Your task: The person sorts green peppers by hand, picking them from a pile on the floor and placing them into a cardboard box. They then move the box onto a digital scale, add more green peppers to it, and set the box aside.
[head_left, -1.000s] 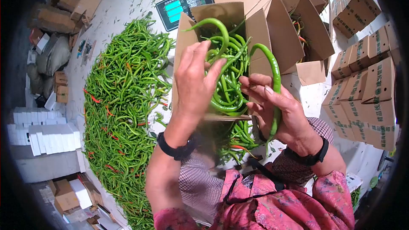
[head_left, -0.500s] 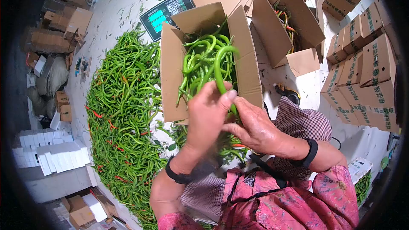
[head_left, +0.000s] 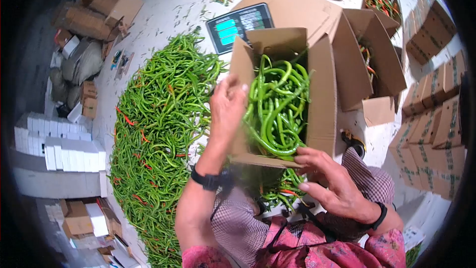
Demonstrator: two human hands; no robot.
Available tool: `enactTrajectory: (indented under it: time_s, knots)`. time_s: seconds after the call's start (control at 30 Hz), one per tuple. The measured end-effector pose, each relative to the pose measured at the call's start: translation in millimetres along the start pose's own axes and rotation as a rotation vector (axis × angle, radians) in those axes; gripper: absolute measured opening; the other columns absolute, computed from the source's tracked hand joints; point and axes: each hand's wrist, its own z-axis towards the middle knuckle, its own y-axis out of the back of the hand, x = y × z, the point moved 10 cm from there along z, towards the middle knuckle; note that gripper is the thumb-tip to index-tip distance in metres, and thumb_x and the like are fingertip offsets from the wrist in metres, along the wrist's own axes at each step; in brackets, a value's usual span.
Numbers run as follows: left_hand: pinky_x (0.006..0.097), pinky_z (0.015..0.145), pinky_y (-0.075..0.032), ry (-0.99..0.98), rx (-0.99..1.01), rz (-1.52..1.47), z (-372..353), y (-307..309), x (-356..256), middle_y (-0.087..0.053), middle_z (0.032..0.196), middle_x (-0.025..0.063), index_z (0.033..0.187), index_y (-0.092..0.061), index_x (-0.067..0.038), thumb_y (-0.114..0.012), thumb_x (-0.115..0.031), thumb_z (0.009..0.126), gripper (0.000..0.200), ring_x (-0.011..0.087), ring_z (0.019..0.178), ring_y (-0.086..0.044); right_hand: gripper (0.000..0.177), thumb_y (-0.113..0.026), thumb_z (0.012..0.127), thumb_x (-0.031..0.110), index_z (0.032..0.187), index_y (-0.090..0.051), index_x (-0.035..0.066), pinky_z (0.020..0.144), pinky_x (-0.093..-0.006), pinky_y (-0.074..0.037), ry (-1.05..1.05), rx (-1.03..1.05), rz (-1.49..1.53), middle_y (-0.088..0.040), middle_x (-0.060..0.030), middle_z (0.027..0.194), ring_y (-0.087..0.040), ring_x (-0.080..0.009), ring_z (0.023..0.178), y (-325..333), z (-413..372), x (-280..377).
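An open cardboard box (head_left: 321, 104) stands in front of me, with long green chili peppers (head_left: 280, 104) heaped and curled inside. My left hand (head_left: 228, 106) is at the box's left flap, fingers apart and slightly blurred, holding nothing. At the near right corner is my right hand (head_left: 329, 181), its thumb and fingers spread and its fingertips right by the near flap. More green peppers with a red one (head_left: 285, 193) lie below the box, between my forearms. To the left spreads a large pile of green peppers (head_left: 153, 144) dotted with red ones.
A digital scale display (head_left: 238, 26) stands behind the box. Flat cardboard (head_left: 292, 10) lies beyond it. On the right are another open box (head_left: 354, 59) with peppers, a tape roll (head_left: 354, 144) and stacked printed cartons (head_left: 431, 134). White boxes (head_left: 69, 154) are stacked at left.
Both hands have let go of the green pepper, which now lies in the box. My left hand moved to the left flap, my right hand back and right. The view has shifted.
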Motion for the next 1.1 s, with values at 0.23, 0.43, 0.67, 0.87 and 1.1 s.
enactTrajectory:
  time_s: [0.23, 0.43, 0.67, 0.87, 1.1]
  knots:
    - [0.0297, 0.078, -0.049, 0.243, 0.127, -0.221, -38.8, 68.3, 24.4, -0.066, 0.107, 0.0106, 0.118, -0.06, 0.002, -0.062, -0.022, 0.09, 0.037, 0.0153, 0.088, -0.061, 0.033, -0.063, 0.092, 0.01, 0.123, -0.056, 0.0, 0.084, -0.0299, -0.052, -0.269, 0.206, 0.183, -0.062, -0.0109, 0.11, -0.063, -0.0178, 0.096, -34.2, 7.8, -17.4]
    - [0.0262, 0.077, -0.048, 0.454, 0.081, -0.346, -87.4, 100.4, 129.4, -0.067, 0.101, 0.0096, 0.117, -0.06, 0.002, -0.062, -0.022, 0.091, 0.035, 0.0146, 0.088, -0.062, 0.027, -0.062, 0.094, 0.014, 0.118, -0.061, 0.001, 0.084, -0.0286, -0.051, -0.335, 0.414, 0.035, -0.068, -0.0066, 0.102, -0.063, -0.0131, 0.094, -70.8, 18.9, -18.9]
    - [0.0274, 0.077, -0.048, 0.663, 0.114, -0.413, -145.0, 94.3, 212.5, -0.066, 0.099, 0.0106, 0.118, -0.058, 0.003, -0.059, -0.019, 0.094, 0.033, 0.0158, 0.086, -0.062, 0.029, -0.063, 0.093, 0.014, 0.119, -0.062, 0.002, 0.086, -0.0316, -0.051, -0.28, 0.493, -0.037, -0.068, -0.0105, 0.103, -0.066, -0.0195, 0.096, -99.6, 35.3, -15.9]
    - [0.0301, 0.079, -0.051, 0.709, 0.113, -0.263, -178.2, 102.8, 265.0, -0.068, 0.1, 0.0132, 0.117, -0.059, 0.0, -0.06, -0.013, 0.088, 0.032, 0.0183, 0.088, -0.065, 0.024, -0.062, 0.092, 0.01, 0.115, -0.063, 0.001, 0.083, -0.0324, -0.051, -0.194, 0.452, -0.139, -0.067, -0.0118, 0.103, -0.066, -0.0209, 0.095, -81.4, 64.6, 9.3]
    - [0.0277, 0.075, -0.05, 0.618, 0.172, 0.119, -236.0, 109.0, 323.6, -0.068, 0.084, 0.007, 0.112, -0.062, 0.001, -0.064, -0.016, 0.087, 0.03, 0.0143, 0.081, -0.065, 0.027, -0.067, 0.09, 0.019, 0.111, -0.063, 0.002, 0.071, -0.0339, -0.054, -0.131, 0.247, -0.506, -0.067, -0.0126, 0.087, -0.068, -0.0223, 0.079, -35.5, 115.2, 33.0]
